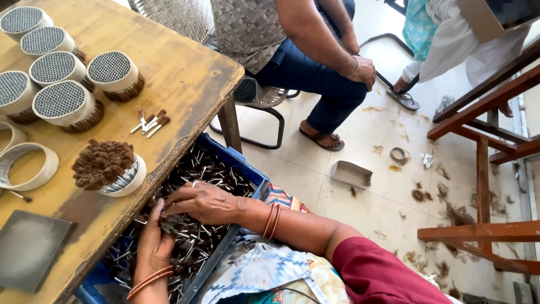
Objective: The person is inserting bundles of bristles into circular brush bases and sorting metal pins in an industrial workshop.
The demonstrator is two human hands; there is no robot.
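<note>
A blue crate (239,160) full of small brush pieces with metal ferrules (219,174) stands beside the yellow wooden table (185,79). My left hand (151,245) is low in the crate, curled around a bundle of these pieces (170,225). Above it, my right hand (203,202), with a ring and orange bangles, lies over the pile. Its fingertips are closed on pieces at the top of that bundle.
On the table stand several round bundles in white rings (61,104), one bristle-up bundle (107,166), empty rings (31,166), a few loose pieces (151,122) and a grey slab (28,247). A seated person (306,67) is opposite. Wooden frames (484,146) stand right; the tiled floor is littered.
</note>
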